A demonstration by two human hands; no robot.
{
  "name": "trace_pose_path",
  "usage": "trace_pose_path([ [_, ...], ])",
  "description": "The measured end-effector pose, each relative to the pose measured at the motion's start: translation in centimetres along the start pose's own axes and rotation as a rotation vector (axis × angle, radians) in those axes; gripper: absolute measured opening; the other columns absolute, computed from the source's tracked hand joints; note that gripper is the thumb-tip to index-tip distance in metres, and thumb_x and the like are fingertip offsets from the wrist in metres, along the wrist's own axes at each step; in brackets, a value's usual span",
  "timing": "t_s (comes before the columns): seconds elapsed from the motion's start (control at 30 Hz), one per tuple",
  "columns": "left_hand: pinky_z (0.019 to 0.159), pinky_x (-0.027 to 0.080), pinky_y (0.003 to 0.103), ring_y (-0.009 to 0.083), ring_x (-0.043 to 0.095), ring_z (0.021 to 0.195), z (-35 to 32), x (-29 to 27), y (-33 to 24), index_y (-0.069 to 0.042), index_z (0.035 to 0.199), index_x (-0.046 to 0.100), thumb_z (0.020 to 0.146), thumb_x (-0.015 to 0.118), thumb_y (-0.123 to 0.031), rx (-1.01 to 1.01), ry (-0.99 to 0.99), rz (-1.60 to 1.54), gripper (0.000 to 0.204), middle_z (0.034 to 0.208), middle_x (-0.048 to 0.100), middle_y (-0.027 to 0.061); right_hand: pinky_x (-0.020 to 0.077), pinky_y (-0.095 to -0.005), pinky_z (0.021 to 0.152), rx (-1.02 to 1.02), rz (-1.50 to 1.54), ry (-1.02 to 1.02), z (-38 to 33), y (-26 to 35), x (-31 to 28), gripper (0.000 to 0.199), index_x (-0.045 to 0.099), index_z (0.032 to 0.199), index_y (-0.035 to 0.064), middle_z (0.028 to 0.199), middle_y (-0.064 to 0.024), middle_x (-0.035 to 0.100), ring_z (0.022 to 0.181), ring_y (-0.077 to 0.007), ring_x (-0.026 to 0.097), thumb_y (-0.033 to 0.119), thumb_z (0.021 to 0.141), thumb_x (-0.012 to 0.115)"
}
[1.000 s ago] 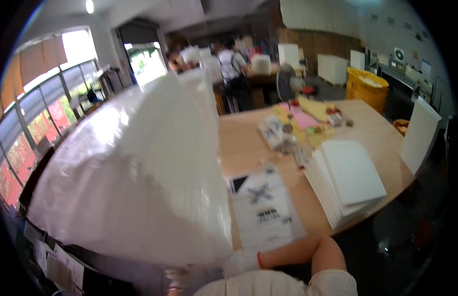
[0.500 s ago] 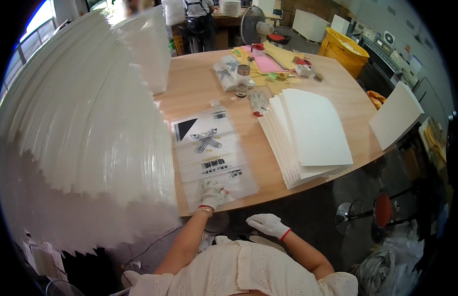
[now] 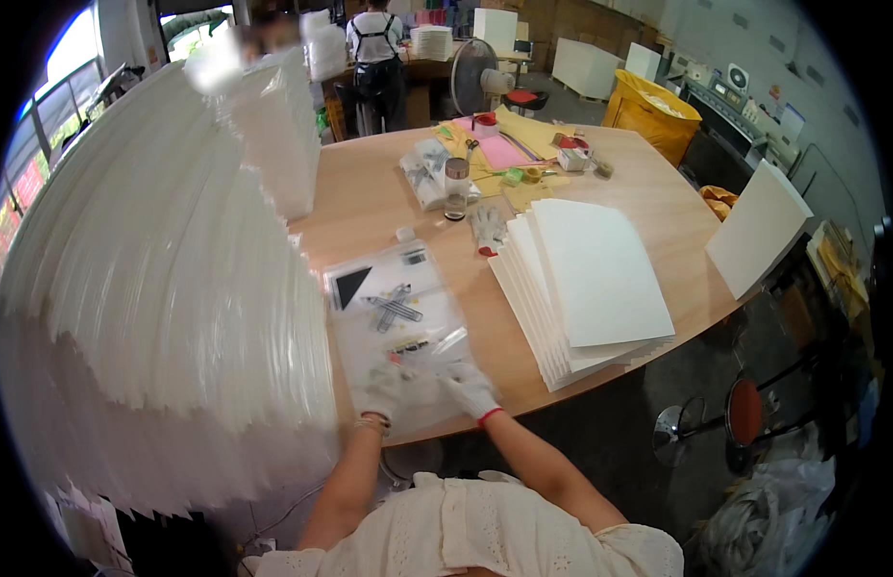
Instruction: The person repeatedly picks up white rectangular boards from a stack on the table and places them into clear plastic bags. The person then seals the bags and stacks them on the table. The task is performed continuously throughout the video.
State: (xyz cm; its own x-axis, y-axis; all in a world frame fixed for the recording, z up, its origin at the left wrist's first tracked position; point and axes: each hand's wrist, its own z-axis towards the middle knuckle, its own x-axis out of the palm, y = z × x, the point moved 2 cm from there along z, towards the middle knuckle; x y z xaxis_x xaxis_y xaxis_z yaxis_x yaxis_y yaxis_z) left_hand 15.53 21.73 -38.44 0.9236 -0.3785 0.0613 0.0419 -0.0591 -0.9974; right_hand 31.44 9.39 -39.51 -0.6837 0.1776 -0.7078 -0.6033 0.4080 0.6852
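A clear printed plastic bag [image 3: 437, 322] lies flat on the wooden table, with crossed pencils and a dark triangle on it. My left hand [image 3: 381, 389], in a white glove, is at the bag's near part, its fingers smeared by motion. Beside it, my right hand [image 3: 469, 389], gloved too, reaches onto the bag's near right part and is also blurred. Whether either hand grips the plastic cannot be made out. Right of the bag stands a fanned stack of white paper [image 3: 610, 279]. Left of it rises a tall pile of filled clear bags [image 3: 177, 279].
Beyond the bag are a lidded glass jar [image 3: 456, 189], a loose glove [image 3: 487, 231], a packed bag [image 3: 425, 173] and tape rolls [image 3: 531, 175]. A white board [image 3: 760, 231] leans at the table's right edge. A person [image 3: 376, 58] stands behind, near a fan [image 3: 473, 77].
My right hand has moved from in front of my body up onto the bag, beside the left. The left hand stays over the bag's near part. The view has shifted slightly.
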Motion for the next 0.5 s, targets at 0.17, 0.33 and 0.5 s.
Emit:
trace_pose_path([
  [0.17, 0.040, 0.033, 0.020, 0.0063, 0.040, 0.046, 2.7, -1.1, -2.4, -0.007, 0.097, 0.053, 0.090, 0.050, -0.014, -0.189, -0.058, -0.147, 0.011, 0.065, 0.052, -0.0022, 0.0472, -0.0391, 0.074, -0.562, 0.110, -0.347, -1.5, 4.5, -3.8, 0.020, 0.065, 0.090, 0.0072, 0.092, -0.0132, 0.062, 0.083, -0.0260, 0.059, 0.016, 0.074, 0.057],
  [0.33, 0.049, 0.038, 0.022, 0.0065, 0.045, 0.054, -0.1, 4.0, -11.5, -0.006, 0.112, 0.053, 0.086, 0.054, -0.012, -0.055, 0.196, 0.165, 0.027, 0.070, 0.052, -0.0032, 0.0472, -0.0376, 0.078, -0.358, -0.348, -0.244, 1.9, 5.9, 1.1, 0.024, 0.060, 0.099, 0.0067, 0.099, -0.0138, 0.060, 0.091, -0.0320, 0.057, 0.022, 0.081, 0.058],
  [0.5, 0.061, 0.046, 0.034, 0.0223, 0.056, 0.065, -1.1, 3.3, -11.6, -0.004, 0.115, 0.052, 0.081, 0.058, -0.012, 0.444, 0.093, 0.787, 0.036, 0.077, 0.059, 0.0074, 0.0461, -0.0390, 0.083, -0.555, -0.137, 0.116, -2.9, 5.6, -1.0, 0.029, 0.058, 0.106, 0.0041, 0.097, -0.0128, 0.061, 0.097, -0.0296, 0.058, 0.020, 0.082, 0.059],
])
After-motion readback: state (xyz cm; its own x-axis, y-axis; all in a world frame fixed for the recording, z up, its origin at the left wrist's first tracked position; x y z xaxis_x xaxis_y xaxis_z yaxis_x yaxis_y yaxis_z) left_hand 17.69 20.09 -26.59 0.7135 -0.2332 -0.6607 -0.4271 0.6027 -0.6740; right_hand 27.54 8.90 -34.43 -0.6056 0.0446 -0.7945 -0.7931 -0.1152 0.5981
